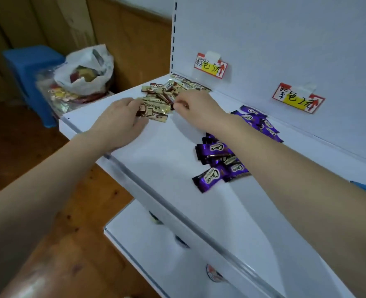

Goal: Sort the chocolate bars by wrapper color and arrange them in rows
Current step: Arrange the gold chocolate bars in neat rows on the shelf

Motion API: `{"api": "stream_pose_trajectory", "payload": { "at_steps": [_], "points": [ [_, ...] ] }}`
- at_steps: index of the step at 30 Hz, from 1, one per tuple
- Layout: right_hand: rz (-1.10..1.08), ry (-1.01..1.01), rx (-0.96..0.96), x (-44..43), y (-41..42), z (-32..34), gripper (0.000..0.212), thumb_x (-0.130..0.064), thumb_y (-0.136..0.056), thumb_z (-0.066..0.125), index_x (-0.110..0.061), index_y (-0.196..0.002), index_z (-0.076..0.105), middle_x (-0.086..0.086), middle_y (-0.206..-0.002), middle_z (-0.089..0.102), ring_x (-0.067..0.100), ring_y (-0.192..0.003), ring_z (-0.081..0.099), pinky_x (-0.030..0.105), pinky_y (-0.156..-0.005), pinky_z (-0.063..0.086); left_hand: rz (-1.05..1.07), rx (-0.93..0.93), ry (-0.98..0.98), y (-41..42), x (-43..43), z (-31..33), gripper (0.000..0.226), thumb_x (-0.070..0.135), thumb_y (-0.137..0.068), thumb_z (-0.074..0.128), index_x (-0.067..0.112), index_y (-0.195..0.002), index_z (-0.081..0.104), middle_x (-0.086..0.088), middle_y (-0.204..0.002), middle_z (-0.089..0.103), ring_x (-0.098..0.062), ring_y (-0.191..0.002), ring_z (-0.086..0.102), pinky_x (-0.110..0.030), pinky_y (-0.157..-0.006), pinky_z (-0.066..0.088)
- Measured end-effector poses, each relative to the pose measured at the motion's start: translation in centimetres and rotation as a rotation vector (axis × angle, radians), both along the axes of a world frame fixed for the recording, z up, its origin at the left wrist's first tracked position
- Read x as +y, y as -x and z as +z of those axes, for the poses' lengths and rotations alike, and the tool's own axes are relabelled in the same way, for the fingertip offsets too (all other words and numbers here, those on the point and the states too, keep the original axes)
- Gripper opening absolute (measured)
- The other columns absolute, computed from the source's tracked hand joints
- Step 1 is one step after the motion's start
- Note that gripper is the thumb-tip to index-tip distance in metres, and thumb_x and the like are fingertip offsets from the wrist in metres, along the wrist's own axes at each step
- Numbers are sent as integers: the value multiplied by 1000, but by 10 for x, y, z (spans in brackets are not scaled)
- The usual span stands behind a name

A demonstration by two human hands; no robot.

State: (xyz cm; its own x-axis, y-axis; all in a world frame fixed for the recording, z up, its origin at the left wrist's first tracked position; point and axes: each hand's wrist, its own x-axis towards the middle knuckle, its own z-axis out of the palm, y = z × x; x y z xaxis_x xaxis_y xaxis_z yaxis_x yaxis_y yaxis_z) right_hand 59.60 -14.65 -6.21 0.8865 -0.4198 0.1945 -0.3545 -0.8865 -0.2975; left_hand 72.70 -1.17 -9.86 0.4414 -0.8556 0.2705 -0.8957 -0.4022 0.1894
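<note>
Pinching gold-foil chocolate bars with curled fingers, the left hand and right hand could knock loose ones off the white metal shelf.

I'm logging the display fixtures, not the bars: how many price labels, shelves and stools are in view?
Price labels: 2
Shelves: 2
Stool: 1
Total: 5
</note>
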Motion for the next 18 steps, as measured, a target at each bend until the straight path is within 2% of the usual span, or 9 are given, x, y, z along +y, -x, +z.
{"api": "stream_pose_trajectory", "payload": {
  "at_steps": [2, 5, 8, 12, 18],
  "points": [
    [2, 24, 32, 6, -16, -10, 25, -20, -96, 42, -4, -102, 60, 11, -101, 61, 27, -92, 54, 36, -76, 41, -22, 31, 20, -8, -2, -7, 29, 28, -97, 42, 6, -113, 53, -19, -111, 57, -33, -98, 52, -37, -77, 41],
    [-9, 49, 100, 15, -30, -20, 24, -25, -95, 45, -7, -103, 59, 10, -104, 59, 28, -96, 53, 34, -76, 40, -68, 10, 66, -12, -2, -10, 25, 22, -96, 42, 1, -99, 56, -22, -99, 56, -35, -90, 50, -37, -71, 37],
    [-37, 73, 144, 20, -33, -21, 22, -25, -93, 49, -8, -99, 61, 11, -101, 61, 29, -94, 54, 31, -69, 36, -91, 31, 103, -9, 1, -9, 28, 21, -95, 46, -1, -102, 61, -24, -98, 56, -38, -93, 50, -38, -73, 37],
    [-118, 59, 167, 31, -29, -15, 24, -25, -91, 51, -5, -97, 64, 12, -97, 62, 28, -89, 55, 32, -71, 41, -69, 73, 133, -4, 2, -9, 29, 24, -94, 52, 0, -106, 62, -22, -101, 57, -35, -95, 50, -37, -74, 38],
    [-225, 16, 147, 49, -22, -14, 27, -24, -92, 52, 1, -93, 60, 18, -94, 61, 33, -89, 57, 34, -67, 38, -33, 167, 195, 3, 3, -3, 33, 25, -91, 59, 2, -114, 52, -18, -115, 55, -32, -104, 50, -30, -74, 32]
  ]
}}
